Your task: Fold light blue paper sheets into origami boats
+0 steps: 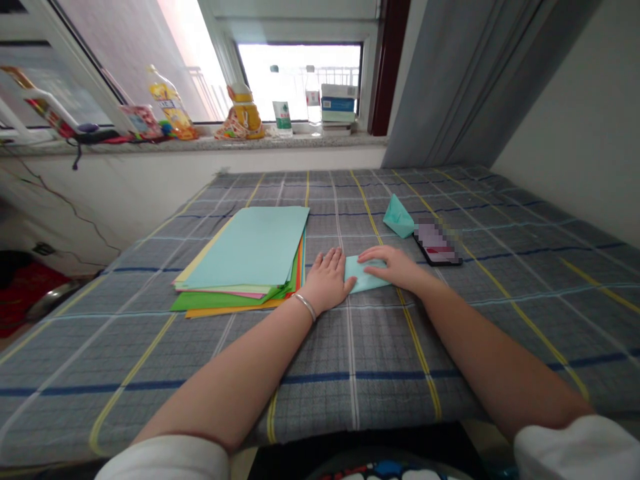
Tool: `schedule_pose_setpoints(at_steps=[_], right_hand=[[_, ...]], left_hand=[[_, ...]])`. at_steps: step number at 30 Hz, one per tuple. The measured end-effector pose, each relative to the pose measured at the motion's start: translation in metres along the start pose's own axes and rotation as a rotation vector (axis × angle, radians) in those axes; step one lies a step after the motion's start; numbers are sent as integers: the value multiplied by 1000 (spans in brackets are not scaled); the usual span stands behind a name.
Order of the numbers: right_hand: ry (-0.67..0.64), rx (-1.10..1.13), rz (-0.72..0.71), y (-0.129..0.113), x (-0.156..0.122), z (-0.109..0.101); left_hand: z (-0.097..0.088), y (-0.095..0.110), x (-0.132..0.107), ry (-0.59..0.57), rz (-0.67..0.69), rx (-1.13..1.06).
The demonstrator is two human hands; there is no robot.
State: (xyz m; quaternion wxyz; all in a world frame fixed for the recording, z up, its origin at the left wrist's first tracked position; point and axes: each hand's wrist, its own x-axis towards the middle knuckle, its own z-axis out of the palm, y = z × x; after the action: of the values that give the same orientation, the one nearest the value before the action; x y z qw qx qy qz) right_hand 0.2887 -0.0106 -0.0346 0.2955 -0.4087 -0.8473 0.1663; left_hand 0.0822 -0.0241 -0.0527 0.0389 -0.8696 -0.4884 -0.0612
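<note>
A small folded teal paper (364, 278) lies on the grey plaid cloth (380, 360). My left hand (327, 279) lies flat beside its left edge, fingers stretched out and touching the paper. My right hand (393, 265) presses flat on the paper's right part, fingers pointing left. A silver bangle (305, 306) circles my left wrist. A finished teal folded paper shape (399, 216) stands farther back on the cloth.
A stack of coloured paper sheets (247, 260), teal on top, lies left of my hands. A phone (437, 243) rests to the right of the folded shape. The windowsill (200, 142) behind holds bottles (170, 107), boxes and a yellow toy. A grey curtain (465, 80) hangs at the right.
</note>
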Motion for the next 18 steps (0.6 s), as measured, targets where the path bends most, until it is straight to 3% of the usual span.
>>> schedule_pose_setpoints(at_steps=[3,9,18], right_hand=[[-167,-124,-68,-15,-3,5],[-133,-293,38,-29,-1,14],[-91,-341,117,-27,-1,19]], left_hand=[[1,0,0,1,-7,11],[-1,1,-1,-25,-6,58],[-3,0,-2,-32,0,79]])
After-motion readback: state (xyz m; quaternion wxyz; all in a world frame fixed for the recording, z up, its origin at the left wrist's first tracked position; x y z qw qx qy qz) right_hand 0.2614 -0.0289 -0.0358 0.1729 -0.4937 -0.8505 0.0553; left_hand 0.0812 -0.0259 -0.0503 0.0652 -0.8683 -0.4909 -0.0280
